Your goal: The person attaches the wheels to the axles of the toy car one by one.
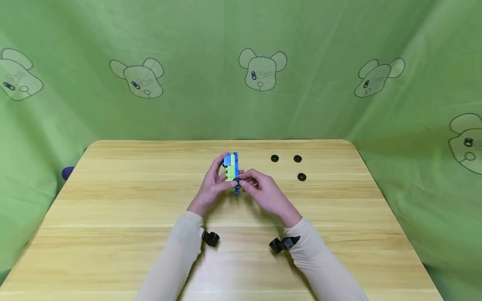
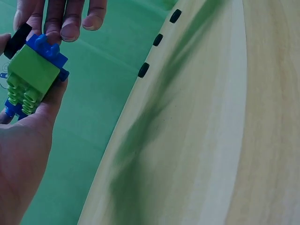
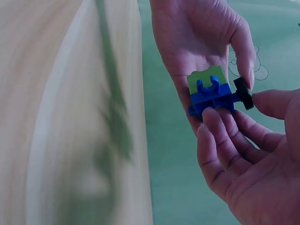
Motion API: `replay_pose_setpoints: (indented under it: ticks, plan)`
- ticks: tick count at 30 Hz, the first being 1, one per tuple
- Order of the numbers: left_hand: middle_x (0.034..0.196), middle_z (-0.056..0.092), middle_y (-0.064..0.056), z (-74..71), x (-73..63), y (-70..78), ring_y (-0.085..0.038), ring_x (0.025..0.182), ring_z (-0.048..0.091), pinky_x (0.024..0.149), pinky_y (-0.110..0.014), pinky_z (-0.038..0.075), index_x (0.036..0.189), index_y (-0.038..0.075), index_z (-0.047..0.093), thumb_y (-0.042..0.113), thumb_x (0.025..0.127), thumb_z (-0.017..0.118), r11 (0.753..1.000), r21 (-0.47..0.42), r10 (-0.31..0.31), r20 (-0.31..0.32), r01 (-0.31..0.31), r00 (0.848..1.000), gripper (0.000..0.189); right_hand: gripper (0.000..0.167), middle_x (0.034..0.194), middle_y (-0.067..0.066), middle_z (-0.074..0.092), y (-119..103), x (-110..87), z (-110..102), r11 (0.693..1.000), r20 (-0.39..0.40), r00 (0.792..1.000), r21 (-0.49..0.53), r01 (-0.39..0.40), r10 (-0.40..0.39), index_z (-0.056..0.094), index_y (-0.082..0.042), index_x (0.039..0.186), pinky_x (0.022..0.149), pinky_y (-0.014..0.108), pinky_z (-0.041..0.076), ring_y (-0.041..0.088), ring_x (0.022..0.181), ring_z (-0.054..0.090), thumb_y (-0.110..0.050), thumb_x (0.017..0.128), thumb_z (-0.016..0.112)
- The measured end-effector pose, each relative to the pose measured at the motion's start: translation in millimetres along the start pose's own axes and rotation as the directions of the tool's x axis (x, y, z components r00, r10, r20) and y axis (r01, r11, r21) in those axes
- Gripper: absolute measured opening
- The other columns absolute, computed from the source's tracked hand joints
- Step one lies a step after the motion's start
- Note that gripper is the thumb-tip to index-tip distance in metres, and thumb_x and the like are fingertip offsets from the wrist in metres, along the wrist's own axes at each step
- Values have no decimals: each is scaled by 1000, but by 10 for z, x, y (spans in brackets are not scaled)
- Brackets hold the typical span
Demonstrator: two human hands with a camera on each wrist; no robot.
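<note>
Above the table, my left hand (image 1: 211, 186) grips a toy vehicle of green and blue building blocks (image 1: 230, 172), its end tilted up. The blue base has a hook-shaped clip (image 3: 208, 86) at one end and small axle pegs at its sides. A black wheel (image 3: 243, 93) sits at one of these pegs, with the left thumb at its edge. My right hand (image 1: 266, 193) pinches at that wheel: the thumb touches its outer face while the curled fingers lie under the blue base. Part of the vehicle is hidden behind the fingers.
Three loose black wheels lie on the wooden table at the back right: one (image 1: 275, 158) nearer the middle, another (image 1: 297, 158) beside it, a third (image 1: 301, 177) closer to me. Green curtains (image 1: 211, 104) surround the table (image 1: 132, 200) behind and at the sides.
</note>
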State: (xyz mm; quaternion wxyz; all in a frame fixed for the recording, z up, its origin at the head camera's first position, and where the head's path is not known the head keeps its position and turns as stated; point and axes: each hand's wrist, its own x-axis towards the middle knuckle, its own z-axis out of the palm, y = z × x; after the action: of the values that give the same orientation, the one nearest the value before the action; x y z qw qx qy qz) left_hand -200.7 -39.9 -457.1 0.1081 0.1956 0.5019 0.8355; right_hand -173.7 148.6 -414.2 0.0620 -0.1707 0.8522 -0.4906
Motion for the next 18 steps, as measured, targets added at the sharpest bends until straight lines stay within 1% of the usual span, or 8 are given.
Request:
replay_pose_setpoints:
  ticks: [4,11,14,16,18]
  plan:
    - [161,10,-14,3,-13,-20,-52,126,42,100,-40,48,155,13,23,-15,83,54,1000,-12,15,2,-15,1000,82,22,100,12,66,49,5,8,998,19,1000,52,-23,22,62,-3,116,79,36,56,36,92,64,-16,99,59]
    - [159,11,-15,4,-27,-37,-56,127,38,99,-39,48,155,8,19,-17,81,55,999,-24,26,16,-26,1000,86,22,98,22,65,116,8,19,981,67,998,190,-35,23,61,2,117,81,54,53,35,82,65,-12,100,56]
    - [159,12,-13,10,-27,-38,-55,127,39,99,-40,48,156,9,18,-17,81,55,1000,-16,22,19,-22,1000,87,21,95,22,65,135,15,20,968,66,997,247,-43,27,62,4,115,77,54,53,40,83,63,-11,100,57]
    - [159,13,-11,14,-24,-36,-54,127,39,100,-40,47,156,10,19,-16,82,56,1000,-14,19,18,-19,1000,86,22,93,20,65,145,23,23,955,62,998,292,-47,30,61,7,115,76,51,55,45,86,62,-8,99,57]
    - [159,14,-9,17,-23,-37,-53,127,41,101,-41,47,156,11,21,-15,82,56,1000,-12,19,14,-18,1000,86,23,92,18,66,146,26,27,944,60,998,325,-52,34,60,9,115,75,48,56,46,88,61,-7,99,57]
